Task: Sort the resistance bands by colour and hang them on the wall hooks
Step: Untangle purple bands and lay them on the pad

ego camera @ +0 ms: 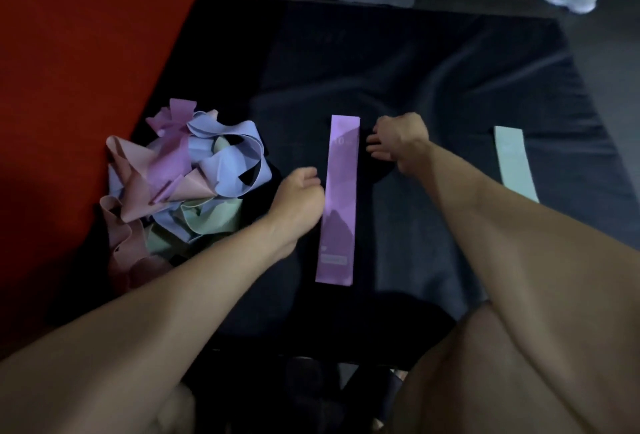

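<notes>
- The left hand (300, 195) sits against the left edge of the purple band (337, 199), about halfway along it; its fingers are curled under, and whether they pinch the edge or only press it I cannot tell.
- The right hand (398, 142) rests just right of the band's far end, fingers spread and fairly straight, tips close to the edge; it looks open and holds nothing.
- The purple band lies flat and straight in the middle of the dark mat (433, 87), running near to far.
- A pale green band (514, 163) lies flat well to the right, apart from the purple one, so colour places seem to be started.
- To the left sits the tangled pile of bands (180, 177): pink, lilac-blue, purple and green wound together.
- The step in hand looks like smoothing and squaring the purple band. Done well, both hands press outward along the edges, leaving no twist.
- The next purple piece should be drawn from the pile slowly, since the loops interlock and could drag others along.
- No wall hooks are in view; hanging appears to come later.
</notes>
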